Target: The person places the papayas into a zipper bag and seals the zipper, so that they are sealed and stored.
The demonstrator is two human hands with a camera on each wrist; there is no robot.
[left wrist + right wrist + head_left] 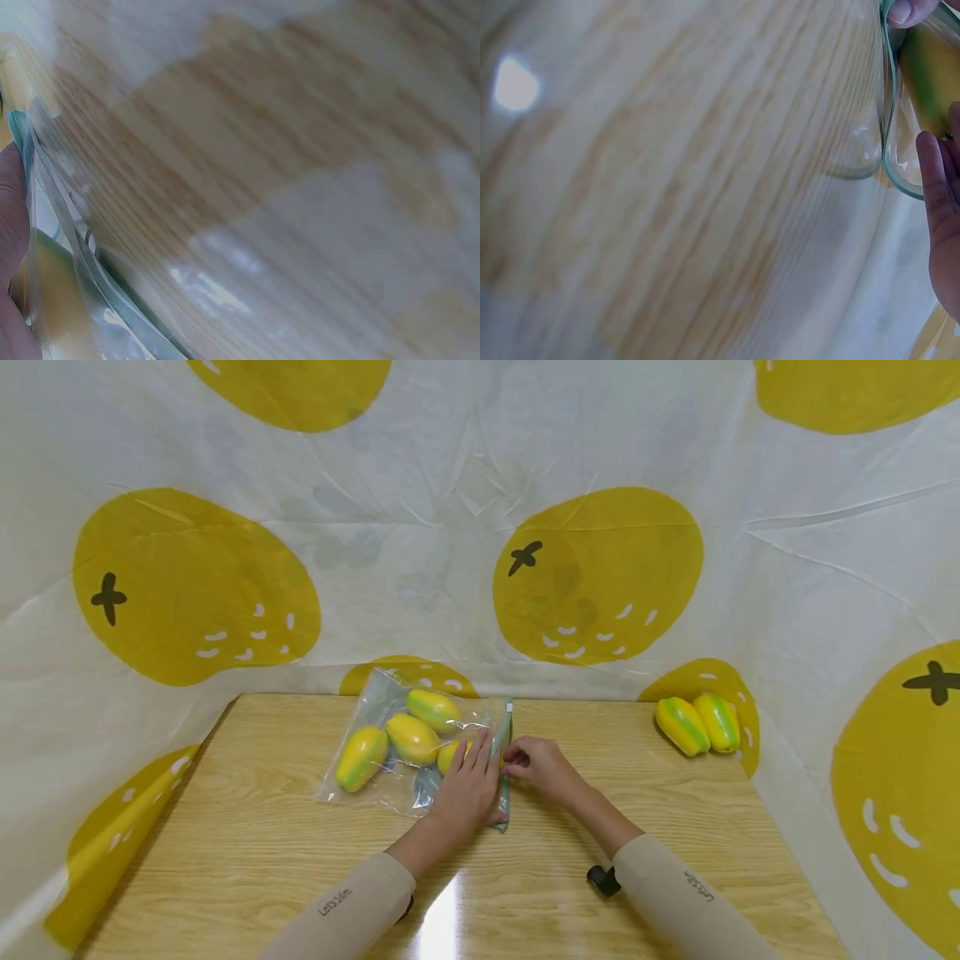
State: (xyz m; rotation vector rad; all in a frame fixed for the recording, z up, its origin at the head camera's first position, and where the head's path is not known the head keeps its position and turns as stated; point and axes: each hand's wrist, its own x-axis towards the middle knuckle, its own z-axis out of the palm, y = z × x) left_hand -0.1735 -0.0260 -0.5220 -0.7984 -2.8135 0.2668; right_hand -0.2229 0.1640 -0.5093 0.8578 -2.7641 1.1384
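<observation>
A clear zip bag (397, 797) lies on the table with several yellow-green papayas (412, 739) inside. Its mouth, edged with a pale green strip (505, 810), faces right, and in the right wrist view the two lips stand apart with a papaya (930, 71) just behind. My left hand (468, 785) rests across the bag near the mouth, fingers straight over the rightmost papaya, thumb by the near end of the strip. With bent fingers my right hand (546, 767) pinches the bag's edge about midway along the strip; fingers (932, 172) show beside the rim.
Two more papayas (681, 727) lie side by side at the table's back right corner. A white curtain (420, 585) with large yellow fruit prints encloses the wooden table (247, 852) at the back and sides.
</observation>
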